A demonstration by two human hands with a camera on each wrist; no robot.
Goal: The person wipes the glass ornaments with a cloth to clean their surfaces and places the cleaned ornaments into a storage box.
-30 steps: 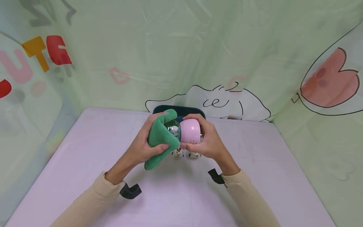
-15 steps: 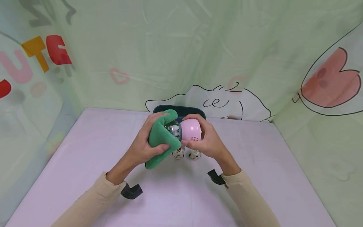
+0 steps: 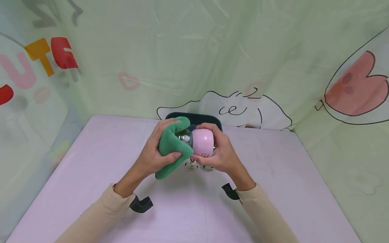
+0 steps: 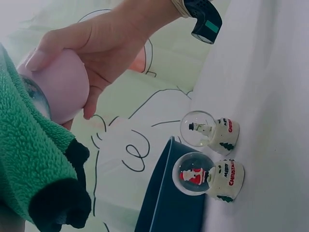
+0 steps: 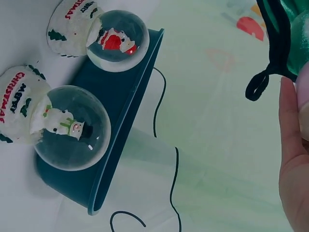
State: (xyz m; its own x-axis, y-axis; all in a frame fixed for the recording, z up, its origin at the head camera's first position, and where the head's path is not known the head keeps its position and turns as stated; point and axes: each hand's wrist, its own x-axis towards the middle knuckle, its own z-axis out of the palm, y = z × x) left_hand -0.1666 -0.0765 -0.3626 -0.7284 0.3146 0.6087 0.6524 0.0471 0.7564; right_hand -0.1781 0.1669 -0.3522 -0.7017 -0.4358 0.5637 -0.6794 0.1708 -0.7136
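A snow globe with a pink base (image 3: pixel 203 143) lies sideways between the hands, above the table. My right hand (image 3: pixel 223 152) grips that base, thumb below and fingers over the top. Green cloth (image 3: pixel 171 145) wraps the far side of the glass ball (image 3: pixel 185 137), and my left hand (image 3: pixel 155 153) holds it there, thumb in front. In the left wrist view the cloth (image 4: pixel 29 140) shows a dark edging, which hides most of the ball. Below the hands stand two small Christmas snow globes: one with a Santa figure (image 4: pixel 193 176), one with a snowman (image 4: pixel 203 128).
Behind the hands, a dark blue-green bin (image 3: pixel 194 117) stands at the back of the lilac table (image 3: pixel 121 135), against a printed curtain (image 3: pixel 194 60). Both small globes stand close in front of the bin. A black wrist mount (image 3: pixel 141 204) juts from the left sleeve, another (image 3: pixel 230 191) from the right.
The pink base has turned a little within the right hand, its printed marks shifting, and that hand has dipped slightly. The left hand keeps the cloth on the ball almost unmoved.
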